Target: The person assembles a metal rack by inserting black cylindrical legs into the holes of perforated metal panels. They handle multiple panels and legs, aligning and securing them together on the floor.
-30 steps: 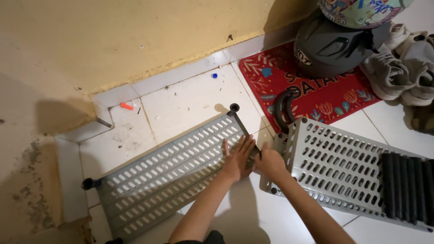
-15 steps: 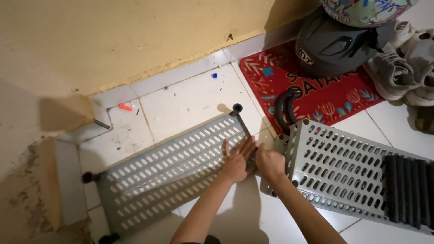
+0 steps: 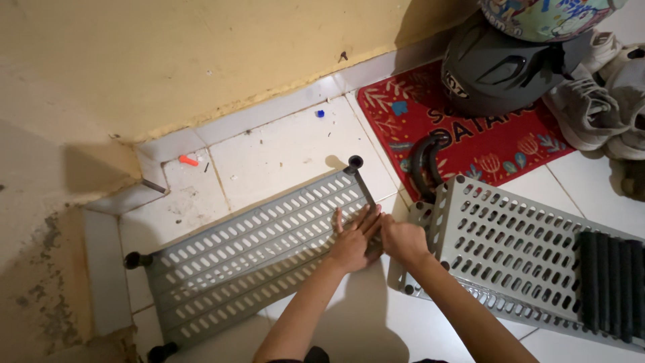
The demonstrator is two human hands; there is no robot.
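Left hand (image 3: 352, 240): flat, fingers spread, palm pressed down on the near right end of a grey perforated metal shelf panel with slotted holes (image 3: 248, 259). Not gripping anything, just bearing on it.

Right hand (image 3: 402, 240): closed in a fist around the dark thin metal bar (image 3: 364, 189) that runs along the right end of that panel; the fist sits just beside the left hand, thumbs nearly touching. What lies inside the fist is hidden.

The panel lies flat on the white tiled floor (image 3: 289, 151), slanting from the lower left up toward the right. Black round end caps show at its corners: one at the far right corner (image 3: 355, 161), one at the left corner (image 3: 132, 259), one at the near left corner (image 3: 158, 351).

Just right of the right hand, a second grey perforated metal shelf panel (image 3: 510, 245) lies tilted, its left edge touching the wrist area. A bundle of black ribbed tubes (image 3: 611, 282) rests on its right end (count unclear).

Farther out: a black curved tube piece (image 3: 423, 161) on the edge of a red patterned doormat (image 3: 470, 138); a dark grey motorcycle helmet (image 3: 497, 70) on the mat, a colourful helmet (image 3: 544, 17) above it; pale sneakers (image 3: 598, 101) to the right. By the yellow wall (image 3: 168, 60), a small orange plastic piece (image 3: 188, 160) and a small blue cap (image 3: 319, 113).
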